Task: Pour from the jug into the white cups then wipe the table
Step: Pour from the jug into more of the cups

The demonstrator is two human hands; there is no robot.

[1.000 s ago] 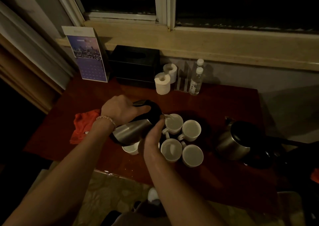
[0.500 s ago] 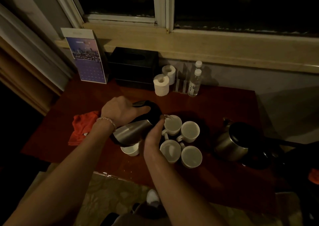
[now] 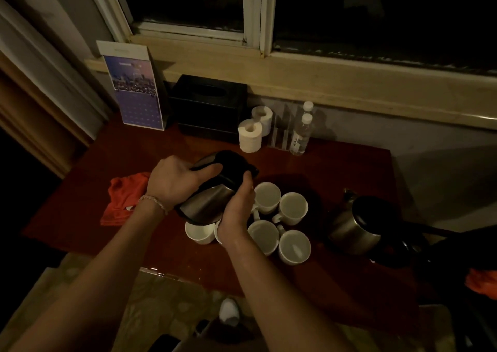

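Steel jug (image 3: 207, 203) with black lid, under the fingers (image 3: 212, 169). White cups (image 3: 293, 207) just beyond the fingertips; orange cloth (image 3: 122, 195) behind the wrist on red-brown table (image 3: 336, 163).

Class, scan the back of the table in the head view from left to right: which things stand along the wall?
Calendar → black tissue box → toilet paper rolls → clear acrylic stand → water bottles.

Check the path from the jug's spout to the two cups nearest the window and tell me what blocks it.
Nothing visible blocks it. The jug, tilted in the left hand and steadied by the right hand, has its spout just above and beside the nearest white cup; the next cup stands open alongside.
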